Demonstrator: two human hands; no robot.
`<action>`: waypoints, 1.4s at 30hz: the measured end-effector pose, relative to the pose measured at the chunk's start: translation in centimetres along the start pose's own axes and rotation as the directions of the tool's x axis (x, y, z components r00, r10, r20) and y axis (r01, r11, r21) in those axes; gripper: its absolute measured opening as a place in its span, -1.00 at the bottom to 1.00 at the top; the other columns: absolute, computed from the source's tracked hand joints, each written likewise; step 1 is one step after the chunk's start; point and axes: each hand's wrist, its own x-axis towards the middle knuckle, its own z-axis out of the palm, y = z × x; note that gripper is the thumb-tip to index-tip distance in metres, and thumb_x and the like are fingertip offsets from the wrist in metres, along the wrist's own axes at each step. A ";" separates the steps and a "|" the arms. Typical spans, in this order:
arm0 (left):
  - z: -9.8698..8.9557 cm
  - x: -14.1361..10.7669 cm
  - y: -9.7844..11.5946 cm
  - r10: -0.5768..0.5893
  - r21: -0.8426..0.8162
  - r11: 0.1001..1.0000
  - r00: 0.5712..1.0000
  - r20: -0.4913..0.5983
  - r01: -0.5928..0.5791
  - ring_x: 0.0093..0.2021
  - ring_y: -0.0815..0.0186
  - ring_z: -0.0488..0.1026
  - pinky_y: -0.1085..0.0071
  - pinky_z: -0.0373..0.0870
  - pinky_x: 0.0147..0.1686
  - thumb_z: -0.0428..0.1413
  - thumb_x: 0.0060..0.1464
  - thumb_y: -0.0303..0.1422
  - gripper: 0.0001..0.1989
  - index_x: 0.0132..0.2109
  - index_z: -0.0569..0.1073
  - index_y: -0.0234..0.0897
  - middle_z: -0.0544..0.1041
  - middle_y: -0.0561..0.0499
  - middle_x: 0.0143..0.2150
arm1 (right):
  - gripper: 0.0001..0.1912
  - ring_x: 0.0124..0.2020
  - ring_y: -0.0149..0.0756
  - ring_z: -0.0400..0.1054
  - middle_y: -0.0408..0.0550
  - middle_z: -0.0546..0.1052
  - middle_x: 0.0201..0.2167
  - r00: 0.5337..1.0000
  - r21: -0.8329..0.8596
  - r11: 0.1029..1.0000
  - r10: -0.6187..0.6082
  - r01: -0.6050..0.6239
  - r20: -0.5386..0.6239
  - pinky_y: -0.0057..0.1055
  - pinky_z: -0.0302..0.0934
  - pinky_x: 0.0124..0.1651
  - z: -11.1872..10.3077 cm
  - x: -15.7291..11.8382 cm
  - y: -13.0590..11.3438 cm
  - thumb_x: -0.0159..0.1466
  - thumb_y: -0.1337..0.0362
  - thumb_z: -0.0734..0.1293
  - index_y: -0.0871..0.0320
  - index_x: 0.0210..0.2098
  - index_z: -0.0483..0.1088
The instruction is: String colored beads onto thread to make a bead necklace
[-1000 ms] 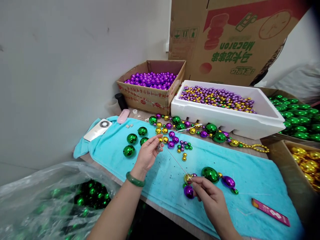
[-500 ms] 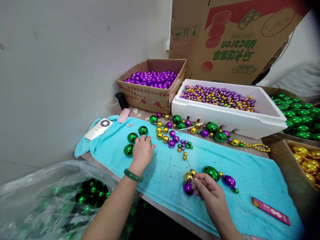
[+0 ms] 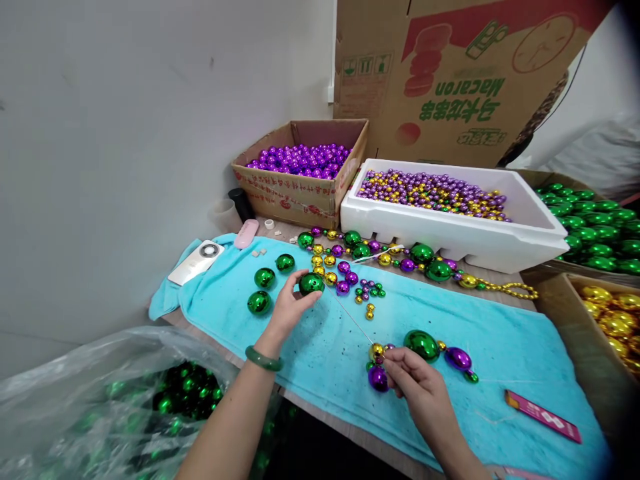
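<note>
Between its thumb and fingers my left hand [image 3: 289, 307] grips a large shiny green bead [image 3: 311, 284], raised over the blue towel [image 3: 320, 353]. My right hand [image 3: 415, 377] is closed in a pinch on a beaded string [image 3: 377, 353], beside its gold, green and purple beads. From there a thin needle or wire [image 3: 354, 321] points up toward the green bead; I cannot tell whether its tip touches it. A large green bead [image 3: 421, 345] and a purple bead [image 3: 458, 359] lie right of my right hand. Loose green beads [image 3: 265, 277] rest left of my left hand.
Behind are a carton of purple beads [image 3: 285, 193] and a white foam box [image 3: 450, 230] of mixed beads. A finished-looking bead strand [image 3: 438, 270] lies before them. A phone [image 3: 196, 263], a pink case [image 3: 247, 234] and a maroon packet [image 3: 543, 416] sit on or beside the towel.
My left hand has lifted a green bead off the towel and brought it right, toward the needle. A gold bead near the needle has slid down to my right hand.
</note>
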 end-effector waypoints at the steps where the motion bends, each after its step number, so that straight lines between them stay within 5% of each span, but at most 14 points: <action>1: 0.1 -0.2 0.3 0.016 -0.025 1.000 1.000 -0.001 -0.016 -0.30 0.34 0.44 0.44 0.40 -0.33 0.28 -0.17 -0.30 -0.39 0.07 0.31 -0.19 0.44 -0.05 -0.06 | -0.64 -0.63 -0.39 0.16 -0.16 0.32 -0.70 1.000 -0.011 1.000 -0.008 0.008 0.005 -0.47 0.04 -0.58 0.0 0.0 -0.1 0.06 -0.02 0.37 0.19 -0.48 0.43; 13: 0.3 -0.7 1.4 0.127 -0.025 0.992 0.992 -0.010 -0.127 -0.26 0.34 0.42 0.45 0.39 -0.26 0.29 -0.19 -0.34 -0.41 0.04 0.32 -0.19 0.42 -0.03 -0.03 | -0.72 -0.61 -0.39 0.14 -0.18 0.30 -0.67 0.998 -0.019 0.999 -0.048 0.048 0.027 -0.46 0.01 -0.56 -0.3 -0.2 0.6 0.14 0.06 0.34 0.17 -0.46 0.43; 19: 0.3 -0.6 1.0 0.186 0.111 0.977 0.982 -0.022 -0.183 -0.21 0.31 0.41 0.40 0.40 -0.24 0.25 -0.12 -0.35 -0.42 0.08 0.28 -0.20 0.36 -0.09 0.05 | -0.74 -0.61 -0.42 0.12 -0.19 0.28 -0.67 0.998 -0.011 0.998 -0.058 0.058 0.024 -0.48 0.00 -0.56 -0.5 -0.2 0.5 0.16 0.09 0.34 0.16 -0.48 0.42; 23: 0.2 -0.7 0.9 0.377 0.300 0.889 0.925 -0.050 -0.346 0.01 0.19 0.33 0.34 0.40 -0.14 0.20 -0.07 -0.40 -0.46 0.09 0.27 -0.15 0.27 -0.10 0.12 | -0.75 -0.62 -0.43 0.10 -0.19 0.28 -0.67 0.997 -0.012 0.997 -0.073 0.073 0.009 -0.48 -0.01 -0.58 -0.5 -0.1 0.1 0.12 0.10 0.36 0.17 -0.50 0.43; 27: 0.7 -1.5 1.1 0.534 0.456 0.744 0.845 0.033 -0.488 0.17 0.14 0.19 0.20 0.19 0.14 0.16 -0.03 -0.45 -0.52 0.07 0.30 -0.14 0.29 -0.09 0.09 | -0.74 -0.63 -0.44 0.08 -0.19 0.28 -0.67 0.996 -0.003 0.996 -0.089 0.089 -0.006 -0.49 0.00 -0.59 -0.5 0.1 0.1 0.12 0.09 0.36 0.18 -0.50 0.45; 29: 1.2 -2.1 1.1 0.494 0.377 0.793 0.867 0.062 -0.479 0.15 0.13 0.21 0.18 0.20 0.13 0.19 -0.04 -0.43 -0.49 0.08 0.29 -0.12 0.27 -0.10 0.11 | -0.73 -0.63 -0.44 0.10 -0.19 0.29 -0.67 0.997 0.005 0.997 -0.083 0.083 -0.008 -0.49 0.01 -0.58 -0.5 0.1 0.3 0.13 0.08 0.36 0.18 -0.48 0.45; 32: 2.3 -3.1 1.1 0.313 -0.014 0.949 0.943 0.112 -0.314 0.04 0.16 0.31 0.26 0.35 -0.04 0.25 -0.10 -0.36 -0.31 0.17 0.17 -0.07 0.21 -0.09 0.16 | -0.72 -0.61 -0.42 0.15 -0.18 0.31 -0.67 0.998 0.007 0.998 -0.068 0.068 -0.003 -0.49 0.03 -0.57 -0.5 0.1 0.5 0.12 0.06 0.36 0.18 -0.47 0.45; 35: 3.3 -3.8 1.4 0.133 -0.414 0.908 0.980 0.148 -0.061 -0.05 0.23 0.36 0.29 0.39 -0.13 0.19 -0.01 -0.24 -0.36 0.18 0.12 -0.08 0.25 -0.09 0.12 | -0.69 -0.60 -0.40 0.17 -0.17 0.32 -0.67 0.999 -0.003 0.999 -0.045 0.045 0.005 -0.49 0.05 -0.56 -0.5 0.1 0.8 0.10 0.03 0.37 0.19 -0.47 0.45; 37: 3.8 -4.1 1.8 0.051 -0.535 0.844 0.989 0.139 0.032 -0.10 0.25 0.38 0.28 0.39 -0.14 0.13 0.05 -0.22 -0.45 0.16 0.15 -0.12 0.31 -0.08 0.06 | -0.67 -0.60 -0.40 0.17 -0.16 0.34 -0.66 1.000 0.001 1.000 -0.028 0.028 0.005 -0.48 0.07 -0.56 -0.4 0.1 0.9 0.09 0.01 0.38 0.19 -0.46 0.45; 42: 4.6 -5.3 2.8 0.190 -0.507 0.849 0.982 0.026 -0.150 -0.01 0.30 0.32 0.39 0.29 -0.01 0.25 -0.06 -0.38 -0.31 0.19 0.13 -0.09 0.32 -0.03 0.06 | -0.63 -0.62 -0.42 0.20 -0.16 0.36 -0.65 1.000 0.107 0.994 0.027 -0.027 0.004 -0.50 0.08 -0.58 -0.3 0.3 1.4 0.03 -0.02 0.42 0.19 -0.42 0.46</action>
